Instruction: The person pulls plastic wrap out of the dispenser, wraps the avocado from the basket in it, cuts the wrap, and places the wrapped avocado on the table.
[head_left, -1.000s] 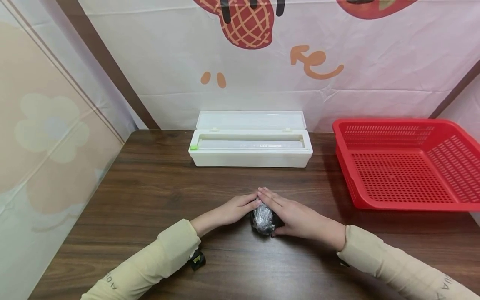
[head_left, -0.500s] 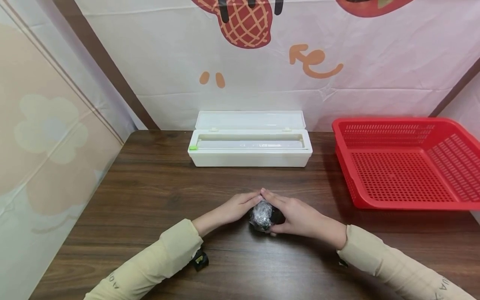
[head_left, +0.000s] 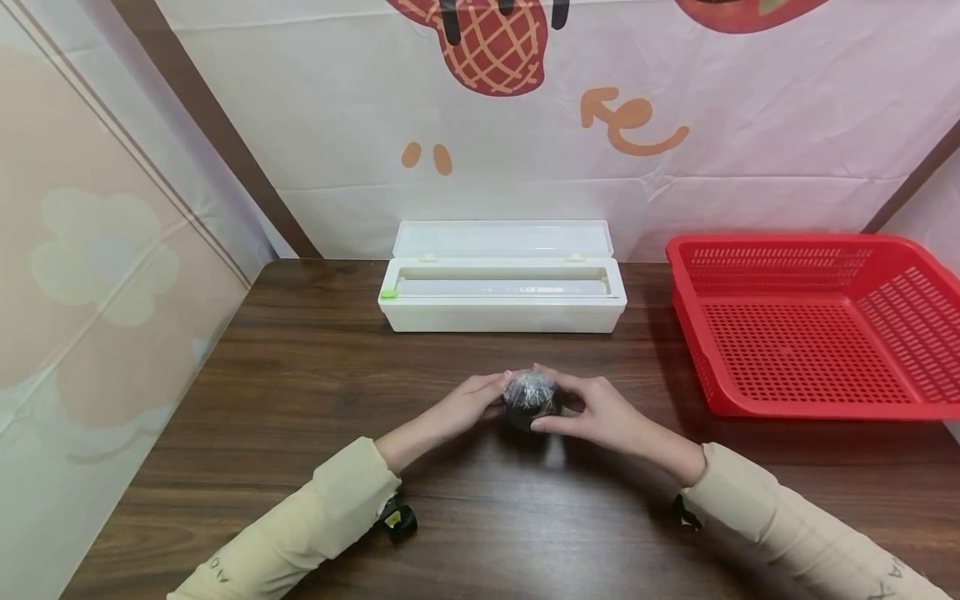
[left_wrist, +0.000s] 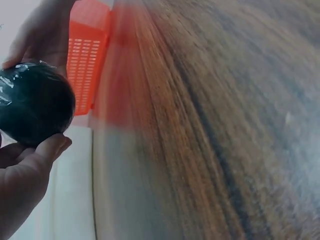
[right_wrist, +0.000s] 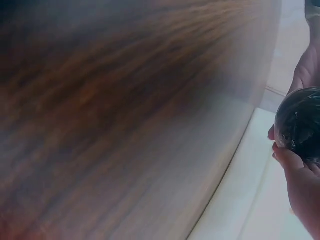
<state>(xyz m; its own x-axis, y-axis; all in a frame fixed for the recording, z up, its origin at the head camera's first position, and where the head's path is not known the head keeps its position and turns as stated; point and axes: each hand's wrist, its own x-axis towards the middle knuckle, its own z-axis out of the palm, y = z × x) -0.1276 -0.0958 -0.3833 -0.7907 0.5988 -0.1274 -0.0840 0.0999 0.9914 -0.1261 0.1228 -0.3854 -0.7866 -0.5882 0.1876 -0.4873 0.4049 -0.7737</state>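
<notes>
A dark round object wrapped in clear film (head_left: 529, 394) is held just above the wooden table (head_left: 300, 392), between both hands. My left hand (head_left: 472, 403) grips its left side with curled fingers. My right hand (head_left: 592, 410) cups its right side, thumb underneath. The left wrist view shows the wrapped ball (left_wrist: 32, 102) held between the left hand's fingers (left_wrist: 47, 150) below it and the right hand above it. In the right wrist view the ball (right_wrist: 300, 125) sits at the right edge against the fingers (right_wrist: 287, 155).
A white film dispenser box (head_left: 502, 287) with its lid open stands at the back middle. A red perforated basket (head_left: 810, 325) sits at the right. A printed cloth backdrop closes the back and left sides.
Both hands have lifted the wrapped ball off the table and carried it a little farther from me. The right hand has gone from covering the ball to cupping it from the side.
</notes>
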